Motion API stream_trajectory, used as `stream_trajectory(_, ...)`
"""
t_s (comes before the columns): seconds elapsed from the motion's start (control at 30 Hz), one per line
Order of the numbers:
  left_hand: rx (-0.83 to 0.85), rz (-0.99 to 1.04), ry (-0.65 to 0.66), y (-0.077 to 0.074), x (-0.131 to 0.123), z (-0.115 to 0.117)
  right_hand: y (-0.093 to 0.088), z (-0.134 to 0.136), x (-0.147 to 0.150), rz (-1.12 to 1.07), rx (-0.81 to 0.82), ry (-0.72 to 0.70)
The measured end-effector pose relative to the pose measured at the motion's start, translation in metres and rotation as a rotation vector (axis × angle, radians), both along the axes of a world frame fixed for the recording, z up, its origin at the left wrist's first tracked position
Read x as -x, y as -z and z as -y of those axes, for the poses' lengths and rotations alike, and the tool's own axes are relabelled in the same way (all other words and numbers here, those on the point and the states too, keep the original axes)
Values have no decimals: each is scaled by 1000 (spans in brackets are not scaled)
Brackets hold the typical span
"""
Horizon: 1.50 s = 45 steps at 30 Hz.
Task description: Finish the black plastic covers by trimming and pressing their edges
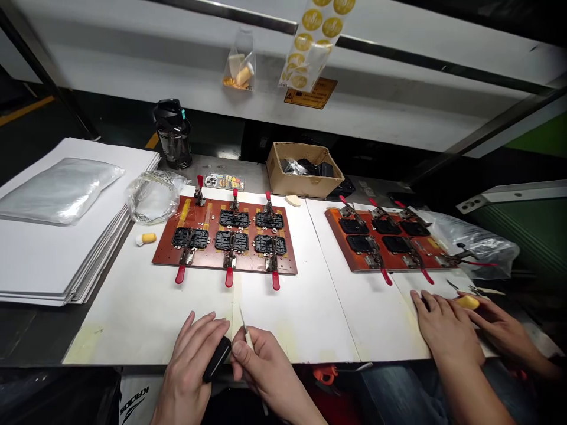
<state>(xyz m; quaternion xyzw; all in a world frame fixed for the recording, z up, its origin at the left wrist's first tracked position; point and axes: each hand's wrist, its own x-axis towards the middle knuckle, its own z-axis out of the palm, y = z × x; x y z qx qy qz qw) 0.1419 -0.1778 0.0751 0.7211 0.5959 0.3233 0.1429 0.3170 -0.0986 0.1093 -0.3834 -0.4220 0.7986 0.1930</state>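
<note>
My left hand (189, 359) is closed around a small black plastic part (217, 360) at the near edge of the table. Beside it, my right hand (268, 366) pinches a slim knife-like tool (248, 339) with a white handle, its thin blade pointing up and away. The fingertips of my right hand are close to the end of the black part; whether they touch it I cannot tell. Ahead of both hands lies a reddish-brown fixture board (165, 254), with several black plastic parts (231, 241) under red-handled toggle clamps (229, 276).
To the right, another person's hands (447, 327) work near a yellow object, by a second clamp board (341, 248). A cardboard box (301, 185) of parts, a phone (224, 180) and a dark jug (173, 139) stand behind. White sheets (39, 260) are stacked left.
</note>
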Motion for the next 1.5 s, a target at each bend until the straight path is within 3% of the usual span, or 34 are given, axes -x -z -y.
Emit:
stream_trajectory(0.13,17,30,-33,-1,2,-3,-4,-2,-4,55,-110,66)
stream_trajectory(0.3,-63,-64,13,-5,-1,-6,-11,-1,3,99,-187,-32)
stream_trajectory(0.37,-22,-10,-93,-7,0,-4,-10,1,6,117,-142,-3)
stream_trajectory(0.43,108,239,-319,-8,5,-1,-6,3,7,155,-112,33)
stream_trajectory(0.5,338,709,-492,-10,11,2,-2,6,8,169,-117,49)
stream_trajectory(0.57,599,1169,-499,-13,16,3,3,9,8,156,-141,38)
stream_trajectory(0.63,760,1359,-416,-15,19,0,5,13,6,174,-179,-18)
stream_trajectory(0.73,728,1234,-360,-10,21,-9,6,14,-4,361,-386,-97)
stream_trajectory(0.9,691,756,-375,9,28,-19,16,4,-37,757,-834,-19)
stream_trajectory(1.0,564,311,-433,4,47,-22,31,-8,-48,974,-1018,-16)
stream_trajectory(1.1,343,37,-491,-9,86,-38,48,-20,-47,1114,-1152,-24)
stream_trajectory(1.23,209,-81,-598,-16,152,-87,61,-30,-41,1142,-1244,-2)
stream_trajectory(1.37,177,-118,-541,-7,194,-132,56,-26,-45,1086,-1272,79)
stream_trajectory(1.43,164,-116,-559,-7,199,-136,47,-17,-48,997,-1235,167)
stream_trajectory(1.5,129,-107,-625,-14,190,-121,36,-5,-45,852,-1140,222)
